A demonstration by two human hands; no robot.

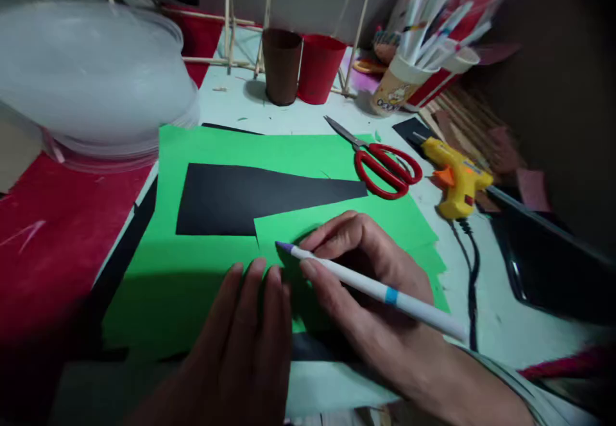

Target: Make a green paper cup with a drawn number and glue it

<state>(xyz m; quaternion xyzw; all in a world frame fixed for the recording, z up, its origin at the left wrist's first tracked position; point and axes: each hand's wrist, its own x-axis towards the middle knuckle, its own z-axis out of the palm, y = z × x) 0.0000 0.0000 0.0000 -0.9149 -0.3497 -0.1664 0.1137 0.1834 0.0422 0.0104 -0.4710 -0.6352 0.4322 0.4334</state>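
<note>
My right hand (370, 285) grips a white marker (360, 278) with a blue band and a purple tip, which points at the green paper (216, 256). Flat on that paper, with fingers stretched out, lies my left hand (250, 323). A smaller green sheet (317, 221) partly covers a black paper strip (240, 195) that narrows toward the right. Red-handled scissors (385, 166) rest on the green paper beyond my right hand, blades slightly apart. Whether the marker tip touches the paper, I cannot tell.
At the right lie a yellow glue gun (457, 172) with its cord and a black phone-like slab (543, 265). Behind stand a brown cup (282, 70), a red cup (320, 70) and a cup of markers (399, 83). Clear plastic tubs (96, 79) fill the left back.
</note>
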